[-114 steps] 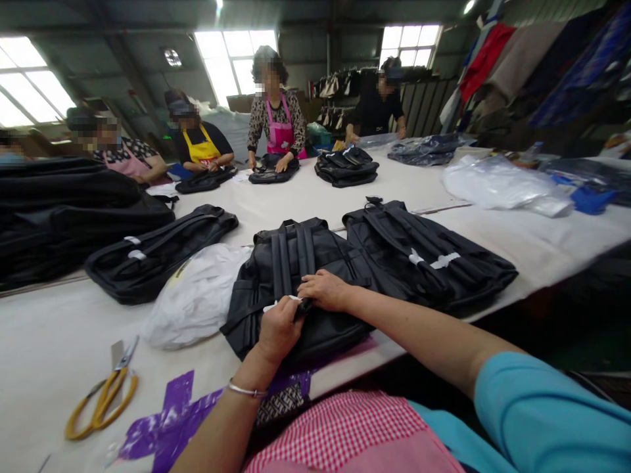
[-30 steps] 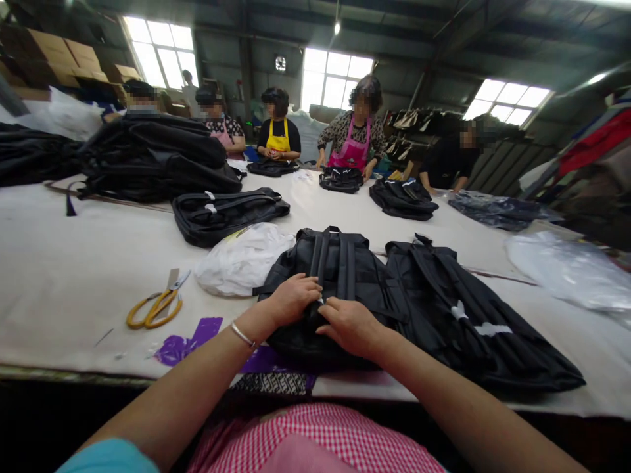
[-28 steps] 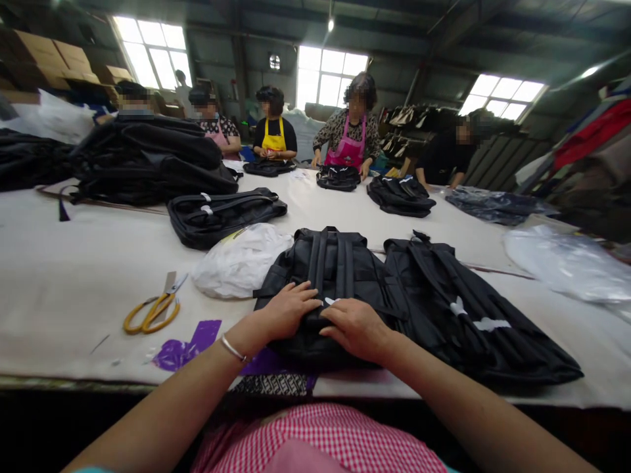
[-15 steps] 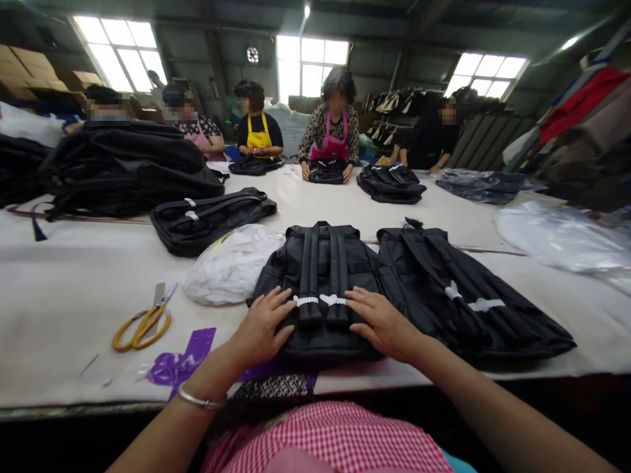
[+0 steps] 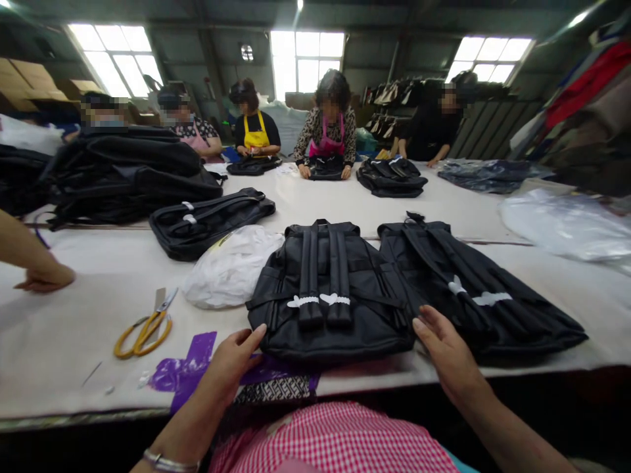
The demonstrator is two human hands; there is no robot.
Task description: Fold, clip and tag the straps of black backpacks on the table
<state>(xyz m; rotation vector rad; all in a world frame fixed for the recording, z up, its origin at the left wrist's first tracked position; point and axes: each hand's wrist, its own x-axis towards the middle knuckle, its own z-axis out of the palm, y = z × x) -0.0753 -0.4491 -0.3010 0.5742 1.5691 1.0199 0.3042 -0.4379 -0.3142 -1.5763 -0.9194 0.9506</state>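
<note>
1. Room: dark hall; bright windows point(image 5: 306, 62) beyond the backpack point(image 5: 326, 282), at least five people point(image 5: 326, 141) past its top, hanging cloth point(image 5: 589, 82) far to its right.
2. Desk point(image 5: 73, 341): pale cover, seam running crosswise beyond the backpack. Front edge just below the backpack's bottom, a narrow pale strip between. Broader pale stretches lie left of the backpack and beyond its top.
3. Pile of black bags point(image 5: 133, 174): beyond and left of the backpack, well apart.
4. Second backpack point(image 5: 453, 269): against the backpack's right side, closing off room there; touching or overlapping, cannot tell which.
5. Backpack: flat on the desk near the front edge, straps point(image 5: 309, 263) up.
6. Slim black bag point(image 5: 211, 226): beyond and left of the backpack. White plastic bag point(image 5: 229, 269): just beside the backpack's left side.
7. Left hand point(image 5: 236, 358): at the backpack's lower left corner, grip apart, thumb at the edge. Right hand point(image 5: 446, 351): at its lower right corner, grip also apart; contact cannot be told.
8. Another person's hand point(image 5: 49, 277): far left of the backpack.
9. Purple tape point(image 5: 192, 364): left of the backpack's bottom, reaching the front edge. Scissors point(image 5: 154, 318): farther left.
10. White ties point(image 5: 336, 299): one around each backpack strap, near its lower end.
</note>
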